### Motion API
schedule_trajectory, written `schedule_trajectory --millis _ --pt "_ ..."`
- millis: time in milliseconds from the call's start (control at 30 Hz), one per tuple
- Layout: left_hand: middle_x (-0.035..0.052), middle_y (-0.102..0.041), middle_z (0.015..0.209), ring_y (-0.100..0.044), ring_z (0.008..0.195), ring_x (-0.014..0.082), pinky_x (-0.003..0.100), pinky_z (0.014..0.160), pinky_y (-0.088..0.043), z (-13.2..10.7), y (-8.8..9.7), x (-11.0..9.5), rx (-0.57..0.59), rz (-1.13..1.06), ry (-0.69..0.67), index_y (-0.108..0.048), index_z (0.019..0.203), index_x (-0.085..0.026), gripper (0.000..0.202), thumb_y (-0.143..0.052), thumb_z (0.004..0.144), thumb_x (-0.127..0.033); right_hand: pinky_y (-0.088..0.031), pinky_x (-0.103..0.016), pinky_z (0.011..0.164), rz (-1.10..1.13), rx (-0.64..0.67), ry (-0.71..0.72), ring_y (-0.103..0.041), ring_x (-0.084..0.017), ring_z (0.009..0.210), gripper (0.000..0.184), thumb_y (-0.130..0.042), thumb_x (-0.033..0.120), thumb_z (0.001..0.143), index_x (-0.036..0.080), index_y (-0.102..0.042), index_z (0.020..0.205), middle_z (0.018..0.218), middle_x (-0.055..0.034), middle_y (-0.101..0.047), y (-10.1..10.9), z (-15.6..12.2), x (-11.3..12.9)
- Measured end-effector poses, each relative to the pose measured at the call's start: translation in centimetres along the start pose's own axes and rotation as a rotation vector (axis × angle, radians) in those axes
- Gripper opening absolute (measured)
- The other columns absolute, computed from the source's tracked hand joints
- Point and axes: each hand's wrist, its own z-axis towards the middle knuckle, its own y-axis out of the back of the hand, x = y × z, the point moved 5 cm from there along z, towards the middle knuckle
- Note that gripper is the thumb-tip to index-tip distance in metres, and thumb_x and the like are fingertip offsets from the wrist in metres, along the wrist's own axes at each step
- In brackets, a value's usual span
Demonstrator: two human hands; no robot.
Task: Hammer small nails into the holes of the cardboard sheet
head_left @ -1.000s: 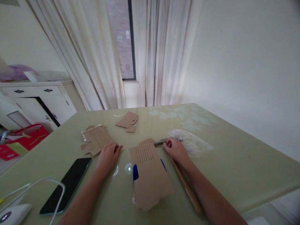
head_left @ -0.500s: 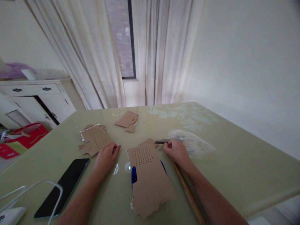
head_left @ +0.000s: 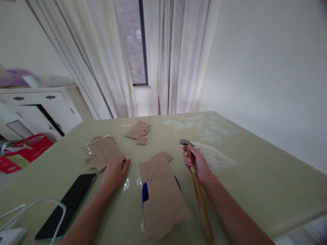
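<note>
My right hand [head_left: 198, 165] is closed round the wooden handle of a hammer [head_left: 196, 185], close under its metal head, which is raised off the table. My left hand [head_left: 114, 172] rests on the table with its fingertips on a perforated cardboard piece [head_left: 103, 153]; the fingers lie loosely curled and hold nothing. Between my hands lies a larger brown cardboard sheet [head_left: 162, 194] with rows of punched holes, on top of a blue object [head_left: 145, 192].
A black phone [head_left: 67, 204] and a white cable [head_left: 38, 207] lie at the near left of the green table [head_left: 255, 170]. Cardboard scraps [head_left: 139, 131] sit farther back, a clear plastic bag [head_left: 214, 156] behind my right hand. A white cabinet [head_left: 43, 109] stands at left.
My right hand has lifted the hammer's head off the table and swung it upright. My left hand has stayed on the cardboard piece.
</note>
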Motion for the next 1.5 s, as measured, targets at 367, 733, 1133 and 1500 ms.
schedule_trajectory --millis 367,733,1133,1500 --pt "0.0104 -0.074 0.086 -0.070 0.088 0.0313 0.043 0.088 -0.053 0.0 0.1 0.4 -0.014 -0.038 0.012 -0.059 0.079 -0.026 0.039 -0.040 0.099 -0.054 -0.036 -0.012 0.036 0.260 0.074 -0.107 -0.041 -0.002 0.042 0.030 -0.097 0.033 0.078 0.015 -0.076 0.091 0.066 0.0046 -0.061 -0.3 -0.2 -0.5" --pt "0.0132 -0.081 0.101 -0.076 0.095 0.0342 0.044 0.086 -0.056 -1.5 3.5 2.5 0.051 0.111 0.205 -0.076 0.099 -0.020 0.032 -0.052 0.096 -0.041 -0.033 -0.012 0.037 0.202 0.064 -0.091 -0.039 -0.001 0.044 0.042 -0.102 0.043 0.071 0.013 -0.079 0.089 0.067 0.0049 -0.059 -1.3 -1.2 -0.5" --pt "0.0130 -0.082 0.101 -0.077 0.097 0.0321 0.041 0.086 -0.056 -1.4 2.4 4.0 0.082 0.092 0.206 -0.076 0.096 -0.019 0.028 -0.053 0.093 -0.036 -0.032 -0.014 0.040 0.137 0.077 -0.085 -0.039 -0.002 0.045 0.038 -0.096 0.046 0.079 0.017 -0.074 0.093 0.069 0.0054 -0.056 -1.4 -1.2 -0.7" --pt "0.0120 -0.083 0.103 -0.079 0.100 0.0332 0.041 0.085 -0.058 -1.7 2.8 4.9 0.107 0.070 0.263 -0.077 0.098 -0.022 0.025 -0.056 0.092 -0.033 -0.031 -0.015 0.038 0.167 0.045 -0.093 -0.038 -0.003 0.045 0.036 -0.096 0.044 0.079 0.016 -0.077 0.092 0.069 0.0041 -0.057 -1.3 -1.2 -1.1"
